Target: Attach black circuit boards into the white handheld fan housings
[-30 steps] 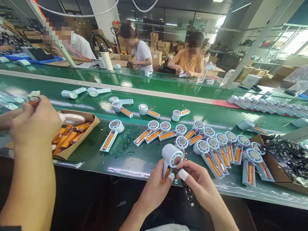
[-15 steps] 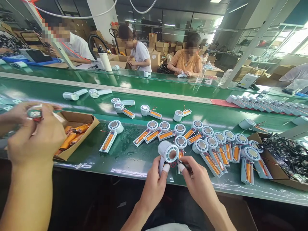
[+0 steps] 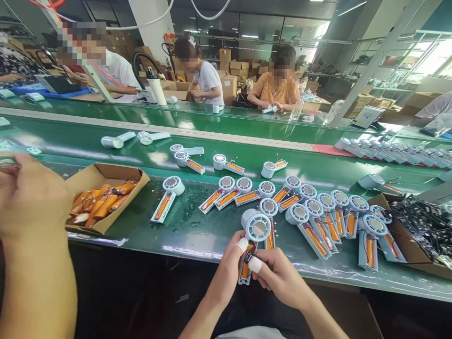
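My left hand (image 3: 229,263) grips a white fan unit (image 3: 250,219) by its handle, round head up, at the front edge of the green bench. The handle's open side faces me and shows an orange battery inside. My right hand (image 3: 277,275) pinches a small dark circuit board (image 3: 250,254) against the open handle. Both thumbs have white covers on their tips. Just behind the held unit lies another fan unit (image 3: 269,207); more of them with orange batteries (image 3: 314,238) lie to the right.
A cardboard box of orange batteries (image 3: 141,186) stands left, beside a co-worker's arm (image 3: 38,263). At right is a box of dark boards (image 3: 423,230). A green conveyor (image 3: 310,169) carries fan units behind. Several people sit beyond it.
The held fan unit has turned so its open handle faces me, and my right hand has brought the board onto it. The co-worker's hands at left moved further left. Units on the conveyor shifted slightly right.
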The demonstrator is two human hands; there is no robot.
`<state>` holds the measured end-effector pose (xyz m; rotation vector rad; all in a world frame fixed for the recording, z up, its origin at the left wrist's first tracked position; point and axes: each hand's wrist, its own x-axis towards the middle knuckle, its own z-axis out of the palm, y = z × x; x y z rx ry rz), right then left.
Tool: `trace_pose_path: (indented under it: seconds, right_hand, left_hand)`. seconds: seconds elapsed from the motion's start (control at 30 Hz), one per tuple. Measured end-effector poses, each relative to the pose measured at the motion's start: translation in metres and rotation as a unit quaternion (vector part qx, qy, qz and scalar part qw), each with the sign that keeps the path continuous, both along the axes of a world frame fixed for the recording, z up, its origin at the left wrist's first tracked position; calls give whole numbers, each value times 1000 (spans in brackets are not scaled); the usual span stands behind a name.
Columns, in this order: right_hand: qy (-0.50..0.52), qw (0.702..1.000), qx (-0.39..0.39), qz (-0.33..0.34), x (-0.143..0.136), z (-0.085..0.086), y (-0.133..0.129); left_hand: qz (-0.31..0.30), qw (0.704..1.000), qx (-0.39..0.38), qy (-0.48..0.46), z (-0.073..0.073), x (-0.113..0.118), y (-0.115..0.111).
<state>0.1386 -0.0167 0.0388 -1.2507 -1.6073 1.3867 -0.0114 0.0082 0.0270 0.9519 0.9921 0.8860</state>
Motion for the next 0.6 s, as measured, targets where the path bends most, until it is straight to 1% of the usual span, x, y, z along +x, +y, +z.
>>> trace_pose_path:
  seconds: [0.07, 0.17, 0.23, 0.3, 0.47, 0.6]
  right_hand:
    - [61, 995, -46, -63, -7, -10, -4]
    - [120, 982, -60, -133, -14, -18, -8]
    - [151, 971, -77, -170, -15, -20, -8]
    - [168, 961, -90, -199, -15, -21, -7]
    - [165, 954, -69, -242, -15, -24, -5]
    - [173, 949, -74, -252, -19, -23, -7]
  left_hand:
    - [2, 999, -10, -42, -3, 2, -2]
    - [3, 997, -21, -79, -6, 6, -6]
    - [-4, 996, -23, -84, -6, 8, -7]
    - [-15, 997, -9, -68, -5, 9, -7]
    - [-30, 999, 34, 5, -1, 12, -5]
    - [-15, 998, 57, 38, 1, 14, -4]
